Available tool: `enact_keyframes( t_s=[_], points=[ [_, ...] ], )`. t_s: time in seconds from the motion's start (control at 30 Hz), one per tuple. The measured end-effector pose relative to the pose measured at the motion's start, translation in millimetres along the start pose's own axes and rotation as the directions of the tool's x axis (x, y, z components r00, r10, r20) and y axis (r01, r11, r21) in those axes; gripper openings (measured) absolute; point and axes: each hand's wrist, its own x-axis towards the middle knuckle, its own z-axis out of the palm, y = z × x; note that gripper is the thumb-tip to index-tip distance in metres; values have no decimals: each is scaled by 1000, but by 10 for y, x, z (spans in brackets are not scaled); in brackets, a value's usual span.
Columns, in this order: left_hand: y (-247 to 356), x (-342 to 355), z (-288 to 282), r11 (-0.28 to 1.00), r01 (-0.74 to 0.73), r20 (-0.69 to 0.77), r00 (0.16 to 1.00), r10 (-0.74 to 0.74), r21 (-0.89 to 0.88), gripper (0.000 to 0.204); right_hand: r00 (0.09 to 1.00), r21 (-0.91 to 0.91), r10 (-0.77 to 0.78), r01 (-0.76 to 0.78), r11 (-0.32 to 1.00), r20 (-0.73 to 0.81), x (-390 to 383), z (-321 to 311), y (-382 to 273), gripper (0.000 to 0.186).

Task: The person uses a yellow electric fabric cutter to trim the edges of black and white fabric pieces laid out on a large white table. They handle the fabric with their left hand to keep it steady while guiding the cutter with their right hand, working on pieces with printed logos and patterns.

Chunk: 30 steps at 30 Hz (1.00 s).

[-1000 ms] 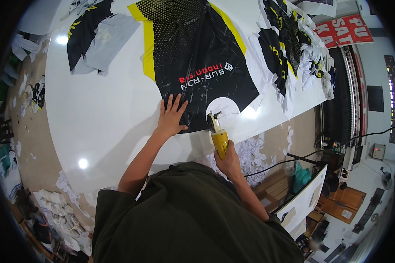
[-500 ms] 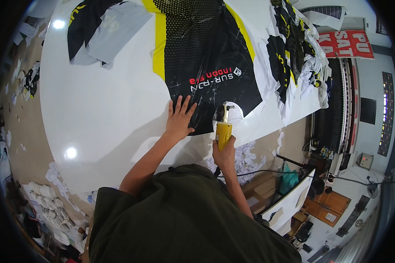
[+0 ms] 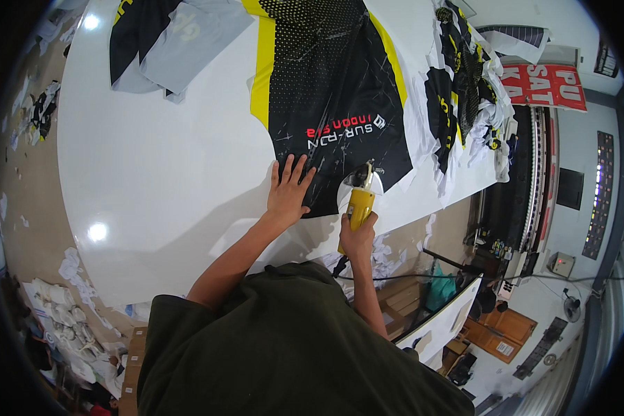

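A black jersey panel (image 3: 326, 83) with yellow side bands and a dotted pattern lies spread on the white table. My left hand (image 3: 289, 194) rests flat near its lower left edge, fingers spread. In my right hand (image 3: 357, 236) is a yellow electric rotary cutter (image 3: 361, 206), gripped round its body. The cutter's head sits at the curved notch in the panel's near edge, its top leaning to the right. White shows around the blade there; whether it is table or turned cloth I cannot tell.
Black and grey cloth pieces (image 3: 187, 45) lie at the far left of the white table (image 3: 159, 173). Cut scraps (image 3: 457, 104) heap up along its right side. The cutter's black cord (image 3: 423, 276) trails off right. Paper scraps (image 3: 388, 256) litter the floor by the near edge.
The cutter has tilted and turned so its head points more up and to the right. My left hand stays flat on the panel. The whole view has rotated slightly.
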Motion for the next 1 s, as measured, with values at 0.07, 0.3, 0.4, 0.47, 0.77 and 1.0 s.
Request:
enact_keyframes(
  t_s=[0.07,0.3,0.4,0.47,0.77,1.0],
  points=[
    [5,-3,-8,1000,2,-2,1000,-2,-5,105,1000,8,8,-8,1000,-20,49,10,25,53],
    [11,-9,-13,1000,2,-9,1000,-2,-1,105,998,-14,11,-12,1000,-57,190,-22,83,57],
    [15,-11,-17,1000,7,-5,1000,-7,1,105,998,-11,23,-24,1000,-64,223,-39,71,57],
    [16,-13,-19,1000,9,-1,1000,-9,3,106,998,-7,27,-27,1000,-62,238,-48,83,57],
    [6,-16,-33,1000,7,-6,1000,-6,26,106,997,-90,53,-59,994,-64,72,-195,341,55],
    [107,-327,-445,936,234,125,954,-273,262,98,970,-46,233,-237,971,-72,-581,-759,1109,63]
  ],
)
